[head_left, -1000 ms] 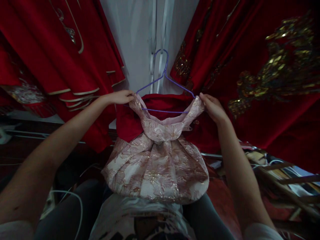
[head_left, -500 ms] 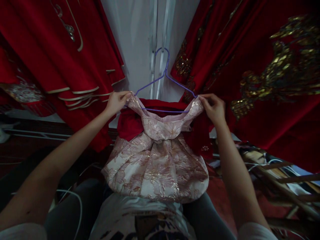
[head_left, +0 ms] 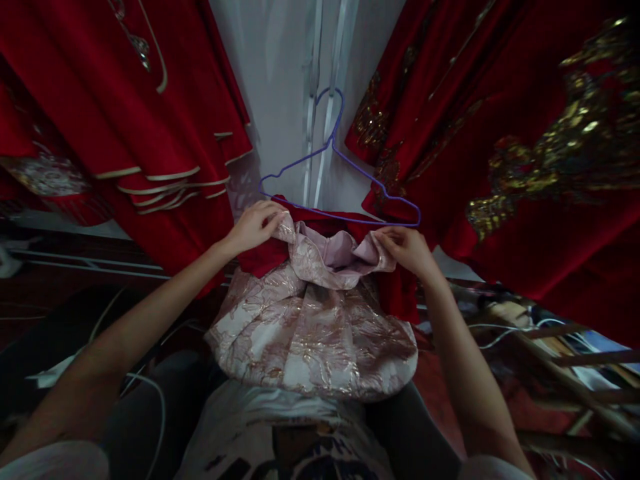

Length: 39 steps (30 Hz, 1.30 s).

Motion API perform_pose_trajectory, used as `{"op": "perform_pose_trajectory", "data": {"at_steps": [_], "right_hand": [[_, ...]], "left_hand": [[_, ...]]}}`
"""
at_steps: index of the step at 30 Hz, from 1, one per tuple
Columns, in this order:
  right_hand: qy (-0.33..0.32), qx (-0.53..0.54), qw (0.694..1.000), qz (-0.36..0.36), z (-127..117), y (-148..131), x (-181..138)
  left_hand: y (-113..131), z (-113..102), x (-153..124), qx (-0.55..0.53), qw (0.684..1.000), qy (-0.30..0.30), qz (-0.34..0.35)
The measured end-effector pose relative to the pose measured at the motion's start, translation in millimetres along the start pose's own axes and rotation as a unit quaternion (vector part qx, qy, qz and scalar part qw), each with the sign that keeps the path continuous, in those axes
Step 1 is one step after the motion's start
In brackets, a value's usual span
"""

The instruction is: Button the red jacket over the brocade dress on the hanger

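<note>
A small pale pink brocade dress [head_left: 320,340] with gold-toned flowers lies across my lap, its skirt spread toward me. My left hand [head_left: 257,225] pinches the dress's left shoulder, and my right hand [head_left: 406,250] pinches the right shoulder. Between them the neckline sags and shows a plain pink lining. Just beyond the dress is a purple hanger [head_left: 340,219], its full outline visible and its bottom bar above the neckline, with neither hand on it. Red cloth [head_left: 265,259] lies beneath the bodice and shows on both sides.
Red garments with pale trim [head_left: 170,147] hang at the left. More red garments with gold sequins [head_left: 530,173] hang at the right. Behind the hanger are a pale surface and metal rails [head_left: 313,127]. A wooden frame [head_left: 565,360] and white cables stand at lower right.
Both hands have drawn the dress shoulders inward and toward me, off the ends of the hanger. The neckline has folded, and the whole hanger now shows apart from the dress.
</note>
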State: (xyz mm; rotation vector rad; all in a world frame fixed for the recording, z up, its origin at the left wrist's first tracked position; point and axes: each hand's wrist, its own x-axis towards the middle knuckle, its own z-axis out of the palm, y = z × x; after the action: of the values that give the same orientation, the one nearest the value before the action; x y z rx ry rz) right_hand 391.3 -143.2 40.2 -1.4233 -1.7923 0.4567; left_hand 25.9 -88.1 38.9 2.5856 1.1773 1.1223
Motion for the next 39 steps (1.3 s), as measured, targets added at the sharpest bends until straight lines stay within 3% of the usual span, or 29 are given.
{"op": "perform_pose_trajectory", "data": {"at_steps": [2, 4, 7, 10, 12, 16, 21, 25, 28, 34, 39], "right_hand": [[-0.005, -0.07, 0.997, -0.04, -2, -24, -4], [-0.002, -0.12, 0.992, -0.048, -7, -41, -8], [-0.057, -0.177, 0.982, -0.034, -14, -55, -21], [-0.116, -0.19, 0.974, -0.04, -20, -62, -35], [-0.079, -0.197, 0.976, -0.057, -24, -65, -40], [0.077, -0.219, 0.967, -0.103, -36, -56, -27], [0.199, -0.224, 0.943, -0.145, -58, 0, 7], [0.205, -0.299, 0.923, -0.127, -70, 44, 17], [0.203, -0.329, 0.916, -0.108, -73, 58, 14], [0.23, -0.3, 0.921, -0.093, -71, 52, 12], [0.23, -0.296, 0.925, -0.064, -64, 24, 26]], "left_hand": [[17, 12, 16, 0.013, 0.996, -0.014, 0.087], [25, 27, 30, 0.025, 0.99, -0.044, 0.132], [28, 50, 41, 0.045, 0.984, -0.081, 0.15], [32, 65, 40, 0.072, 0.985, -0.081, 0.135], [38, 70, 35, 0.098, 0.986, -0.067, 0.12], [50, 62, 19, 0.133, 0.985, -0.045, 0.104], [47, 45, 8, 0.148, 0.985, -0.038, 0.087], [45, 42, 7, 0.149, 0.985, -0.032, 0.085], [47, 44, 7, 0.147, 0.985, -0.031, 0.083], [47, 42, 7, 0.138, 0.987, -0.037, 0.081], [48, 48, 12, 0.107, 0.99, -0.047, 0.08]]}}
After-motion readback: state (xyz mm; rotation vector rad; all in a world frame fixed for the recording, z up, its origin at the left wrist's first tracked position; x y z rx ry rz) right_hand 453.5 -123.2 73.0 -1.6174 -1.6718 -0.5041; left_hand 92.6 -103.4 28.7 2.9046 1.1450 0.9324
